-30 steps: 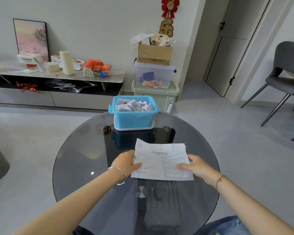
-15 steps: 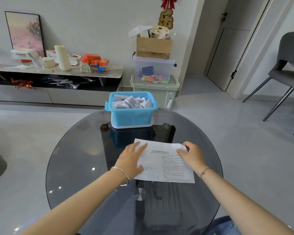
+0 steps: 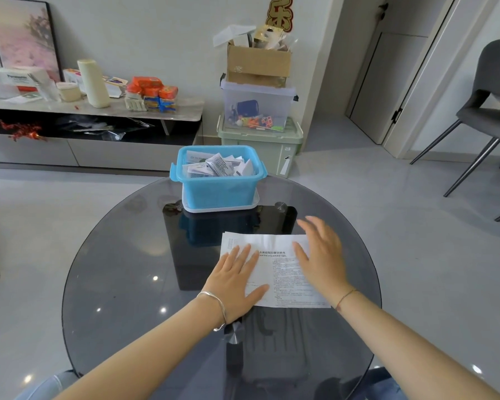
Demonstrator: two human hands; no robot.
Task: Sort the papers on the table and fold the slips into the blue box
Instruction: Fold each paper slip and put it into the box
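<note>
Left hand presses flat on the printed sheet and right hand spreads open over its right side, neither gripping it, as it lies on the glass table near the blue box of slips; folding well likely means aligning edges squarely before creasing.

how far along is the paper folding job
Done: the blue box already holds a heap of folded slips. In hand: one printed sheet lies unfolded on the glass table, the left hand pressed flat on it, the right hand open over its right side, blurred. Left: fold this sheet and drop it in the box; no other loose paper shows on the table.
</note>
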